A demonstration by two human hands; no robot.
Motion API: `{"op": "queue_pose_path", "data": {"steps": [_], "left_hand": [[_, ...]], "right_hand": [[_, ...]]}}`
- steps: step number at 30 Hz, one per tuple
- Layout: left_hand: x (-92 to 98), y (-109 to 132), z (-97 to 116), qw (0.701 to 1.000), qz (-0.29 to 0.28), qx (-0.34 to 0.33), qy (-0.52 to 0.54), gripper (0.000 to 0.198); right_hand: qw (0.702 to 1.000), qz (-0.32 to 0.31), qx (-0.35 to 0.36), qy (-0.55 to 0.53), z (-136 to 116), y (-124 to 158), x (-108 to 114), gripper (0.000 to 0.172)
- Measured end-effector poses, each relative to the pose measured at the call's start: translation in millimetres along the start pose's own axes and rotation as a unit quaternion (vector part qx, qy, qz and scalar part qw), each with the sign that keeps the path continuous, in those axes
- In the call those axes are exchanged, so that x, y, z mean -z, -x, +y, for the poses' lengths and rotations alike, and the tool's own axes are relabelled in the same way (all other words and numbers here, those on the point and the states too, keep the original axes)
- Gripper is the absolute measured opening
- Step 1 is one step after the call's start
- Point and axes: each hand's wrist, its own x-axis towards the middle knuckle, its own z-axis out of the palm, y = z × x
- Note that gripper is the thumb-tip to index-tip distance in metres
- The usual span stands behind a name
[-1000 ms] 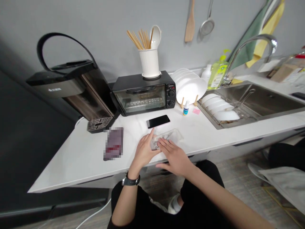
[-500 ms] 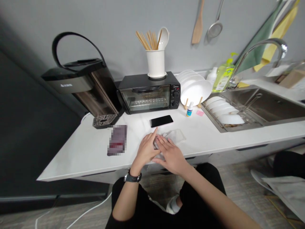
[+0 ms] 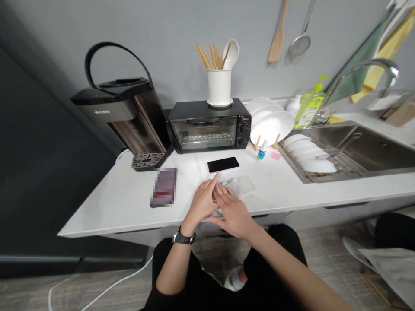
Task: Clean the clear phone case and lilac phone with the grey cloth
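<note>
My left hand [image 3: 202, 200] and my right hand [image 3: 234, 212] are together at the counter's front edge. A thin whitish cloth [image 3: 244, 185], crumpled and partly see-through, lies under and beside them. The right fingers press the cloth over something small and dark that the left hand grips; its shape is mostly hidden. The left index finger points forward. Just beyond my hands, a smartphone [image 3: 223, 164] lies flat with a black screen. To the left is a purplish flat item [image 3: 164, 186], blurred by pixelation. A small white-capped bottle [image 3: 262, 150] stands behind to the right, by a pink slip [image 3: 276, 156].
A toaster oven [image 3: 207, 134] carries a white holder [image 3: 219, 86] of chopsticks. Left of it stands a dark drink dispenser [image 3: 129, 116]. Plates [image 3: 274, 127] stand in a rack beside the sink [image 3: 382, 168], which contains bowls. A cable [image 3: 119, 280] trails over the floor.
The camera view has shifted slightly, so the scene sits a little further right. Both hands remain together on the cloth in nearly the same pose.
</note>
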Motion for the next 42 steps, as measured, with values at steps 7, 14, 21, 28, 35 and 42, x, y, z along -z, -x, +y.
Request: {"op": "queue_pose_path", "data": {"steps": [7, 14, 21, 28, 35, 42], "left_hand": [[1.2, -1.2, 2.5, 1.000, -0.005, -0.006, 0.021, 0.110], [-0.3, 0.6, -2.5, 1.000, 0.000, -0.023, -0.004, 0.095], [3.0, -0.5, 2.2, 1.000, -0.006, -0.006, 0.030, 0.109], [0.8, -1.0, -1.8, 0.999, -0.002, -0.004, 0.032, 0.103], [0.9, 0.4, -3.8, 1.000, -0.003, -0.017, 0.020, 0.104], [2.0, 0.7, 3.5, 0.999, -0.002, -0.007, 0.034, 0.108]], "right_hand": [[0.994, 0.019, -0.068, 0.087, 61.6, 28.1, 30.9, 0.073], [0.999, 0.017, -0.032, 0.029, 9.4, -3.9, 1.0, 0.089], [0.998, -0.003, -0.029, 0.055, 56.2, 43.8, 37.4, 0.070], [0.992, 0.033, -0.096, 0.080, 38.6, 0.5, 9.2, 0.090], [1.000, -0.012, -0.002, -0.015, 19.9, 23.7, 21.4, 0.079], [0.988, 0.049, -0.103, 0.106, 73.2, 22.4, 24.1, 0.079]]}}
